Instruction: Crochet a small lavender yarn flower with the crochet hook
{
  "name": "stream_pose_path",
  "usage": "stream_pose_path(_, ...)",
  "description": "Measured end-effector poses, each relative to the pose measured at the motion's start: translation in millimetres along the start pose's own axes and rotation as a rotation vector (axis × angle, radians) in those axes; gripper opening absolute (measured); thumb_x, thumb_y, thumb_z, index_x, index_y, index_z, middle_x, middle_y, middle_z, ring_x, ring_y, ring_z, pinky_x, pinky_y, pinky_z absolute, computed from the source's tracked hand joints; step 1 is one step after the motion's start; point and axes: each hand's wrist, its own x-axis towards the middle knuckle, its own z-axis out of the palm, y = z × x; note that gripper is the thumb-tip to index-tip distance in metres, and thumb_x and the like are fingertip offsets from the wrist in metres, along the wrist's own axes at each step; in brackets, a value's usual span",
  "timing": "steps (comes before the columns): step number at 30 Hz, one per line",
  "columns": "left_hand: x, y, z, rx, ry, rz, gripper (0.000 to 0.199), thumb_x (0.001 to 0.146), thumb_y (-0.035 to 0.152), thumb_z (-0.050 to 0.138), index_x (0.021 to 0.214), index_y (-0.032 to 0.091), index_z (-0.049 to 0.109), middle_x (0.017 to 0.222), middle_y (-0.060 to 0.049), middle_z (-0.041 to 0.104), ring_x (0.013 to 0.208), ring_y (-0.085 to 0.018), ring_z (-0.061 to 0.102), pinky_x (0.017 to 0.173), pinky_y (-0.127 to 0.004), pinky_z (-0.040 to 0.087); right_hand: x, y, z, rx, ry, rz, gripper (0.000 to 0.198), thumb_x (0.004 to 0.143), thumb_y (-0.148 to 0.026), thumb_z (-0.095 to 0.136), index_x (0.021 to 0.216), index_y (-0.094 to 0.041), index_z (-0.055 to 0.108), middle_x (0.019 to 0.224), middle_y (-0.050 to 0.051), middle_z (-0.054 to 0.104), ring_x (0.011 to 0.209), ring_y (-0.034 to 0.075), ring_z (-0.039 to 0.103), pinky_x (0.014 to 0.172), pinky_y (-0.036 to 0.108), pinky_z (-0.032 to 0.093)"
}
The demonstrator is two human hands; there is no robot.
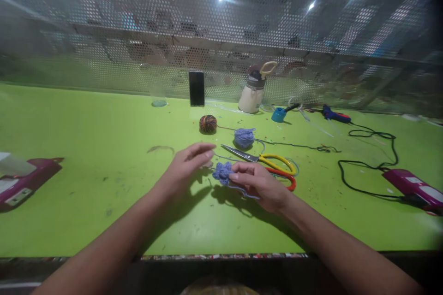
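A small purple crocheted flower [223, 173] is pinched between the thumb and fingers of my right hand [261, 182], low over the table, with a loose yarn tail hanging under it. My left hand [192, 161] is just left of the flower, fingers stretched and apart, with nothing clearly held. Behind my right hand lie scissors [244, 153] with one yellow and one red handle, blades pointing left. A ball of purple yarn [244, 138] sits beyond the scissors, and a multicoloured yarn ball [208, 124] is further back to its left.
Along the back of the green table [104, 147] stand a clear cup [159, 97], a phone [197, 89] and a bottle [252, 94]. A blue tape roll [278, 115] and a glue gun [335, 114] lie right. Purple power strips [415, 188] sit at both sides, with black cable at right.
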Motion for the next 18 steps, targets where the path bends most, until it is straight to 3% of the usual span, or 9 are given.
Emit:
stream_pose_path(1, 0.6, -1.8, 1.2, 0.065, -0.168, -0.051, 0.021, 0.075, 0.035, 0.073, 0.09, 0.021, 0.073, 0.086, -0.005, 0.068, 0.07, -0.018, 0.055, 0.062, -0.03, 0.038, -0.1, 0.0, 0.3, -0.021, -0.011, 0.011, 0.028, 0.068, -0.034, 0.083, 0.071, -0.014, 0.064, 0.054, -0.004, 0.052, 0.044, 0.006, 0.037, 0.042, 0.022, 0.022)
stream_pose_path(2, 1.8, -4.3, 1.9, 0.093, -0.245, -0.073, 0.019, 0.071, 0.033, 0.077, 0.08, 0.017, 0.074, 0.078, -0.007, 0.068, 0.068, -0.018, 0.055, 0.063, -0.031, 0.039, 0.0, -0.1, 0.5, -0.04, -0.02, 0.017, 0.028, 0.068, -0.035, 0.082, 0.07, -0.014, 0.064, 0.051, -0.005, 0.049, 0.043, 0.005, 0.034, 0.041, 0.021, 0.02)
stream_pose_path(4, 5.4, -9.9, 1.3, 0.102, -0.294, -0.089, 0.018, 0.067, 0.031, 0.08, 0.069, 0.015, 0.073, 0.067, -0.005, 0.066, 0.063, -0.016, 0.054, 0.063, -0.03, 0.039, 0.4, -0.8, -0.3, -0.078, -0.026, 0.009, 0.03, 0.071, -0.038, 0.08, 0.067, -0.014, 0.063, 0.049, -0.006, 0.047, 0.042, 0.005, 0.032, 0.041, 0.022, 0.018)
stream_pose_path(7, 10.7, -15.9, -3.2, 0.067, -0.264, -0.084, 0.02, 0.069, 0.033, 0.079, 0.069, 0.015, 0.07, 0.064, -0.002, 0.063, 0.058, -0.013, 0.05, 0.059, -0.028, 0.035, 1.0, -4.8, -3.9, -0.135, -0.001, -0.055, 0.033, 0.079, -0.043, 0.074, 0.067, -0.013, 0.065, 0.058, -0.001, 0.056, 0.045, 0.006, 0.037, 0.042, 0.022, 0.023)
stream_pose_path(10, 12.9, -17.7, -6.9, 0.022, -0.25, -0.07, 0.022, 0.072, 0.035, 0.077, 0.071, 0.014, 0.068, 0.069, -0.003, 0.063, 0.06, -0.012, 0.05, 0.06, -0.028, 0.034, 0.1, -11.2, -6.6, -0.172, 0.001, -0.12, 0.031, 0.079, -0.039, 0.075, 0.1, -0.017, 0.07, 0.081, 0.003, 0.064, 0.054, 0.007, 0.045, 0.048, 0.022, 0.036)
stream_pose_path(13, 12.8, -17.9, -7.1, -0.007, -0.238, -0.041, 0.022, 0.075, 0.035, 0.075, 0.073, 0.014, 0.066, 0.073, -0.003, 0.063, 0.064, -0.012, 0.05, 0.062, -0.028, 0.034, -2.2, -13.2, -3.5, -0.238, -0.086, -0.083, 0.067, 0.069, -0.032, 0.081, 0.13, -0.021, 0.056, 0.085, 0.004, 0.066, 0.056, 0.011, 0.052, 0.048, 0.025, 0.042)
stream_pose_path(15, 12.3, -17.6, -6.3, -0.023, -0.22, -0.01, 0.021, 0.076, 0.034, 0.074, 0.074, 0.015, 0.065, 0.072, -0.002, 0.062, 0.064, -0.012, 0.048, 0.063, -0.027, 0.033, -3.5, -10.8, 0.9, -0.317, -0.11, -0.071, 0.057, 0.071, -0.035, 0.079, 0.122, -0.017, 0.061, 0.069, 0.0, 0.061, 0.05, 0.011, 0.051, 0.046, 0.025, 0.041)
stream_pose_path(18, 11.0, -16.7, -5.1, -0.064, -0.199, 0.032, 0.02, 0.077, 0.032, 0.074, 0.071, 0.016, 0.064, 0.067, 0.0, 0.059, 0.061, -0.011, 0.044, 0.061, -0.027, 0.03, -4.7, -6.1, 5.3, -0.469, -0.045, -0.146, 0.029, 0.081, -0.042, 0.067, 0.088, -0.014, 0.069, 0.055, -0.004, 0.049, 0.046, 0.009, 0.043, 0.046, 0.024, 0.034)
